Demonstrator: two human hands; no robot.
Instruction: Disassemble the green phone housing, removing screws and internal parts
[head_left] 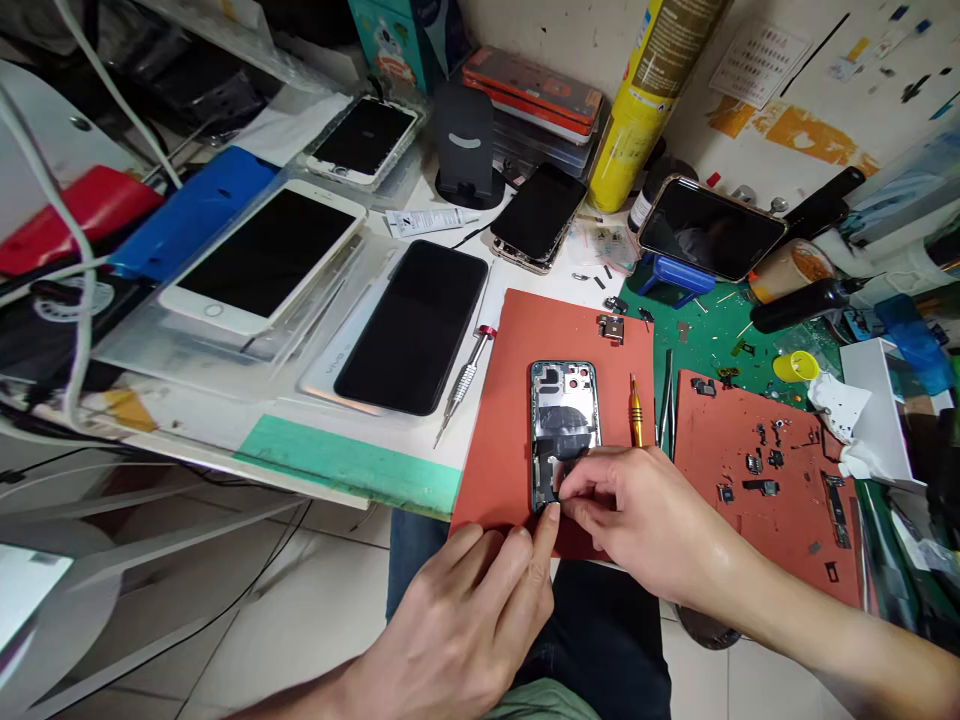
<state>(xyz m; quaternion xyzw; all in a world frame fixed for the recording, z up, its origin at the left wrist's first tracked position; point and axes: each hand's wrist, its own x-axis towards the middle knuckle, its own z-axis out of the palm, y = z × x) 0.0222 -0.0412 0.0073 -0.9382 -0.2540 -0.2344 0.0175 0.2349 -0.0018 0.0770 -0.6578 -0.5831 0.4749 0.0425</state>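
An opened phone housing (566, 420) lies upright on the reddish-brown mat (517, 340), its silver inside facing up and a dark patch in its middle. Over its lower end, my right hand (645, 515) has thumb and index finger pinched together; whatever is between them is too small to make out. My left hand (487, 605) rests at the mat's near edge, fingers stretched out and partly bent, with the index fingertip at the housing's bottom edge. Right of the housing lies a gold screwdriver (636, 412). A small metal part (611, 328) sits above it.
A second reddish-brown mat (720, 440) on the right holds several small phone parts. Tweezers (666, 400) lie between the mats. A silver screwdriver (466, 385), a black phone (412, 325) and a white phone (262, 250) are on the left. A yellow can (630, 120) stands behind.
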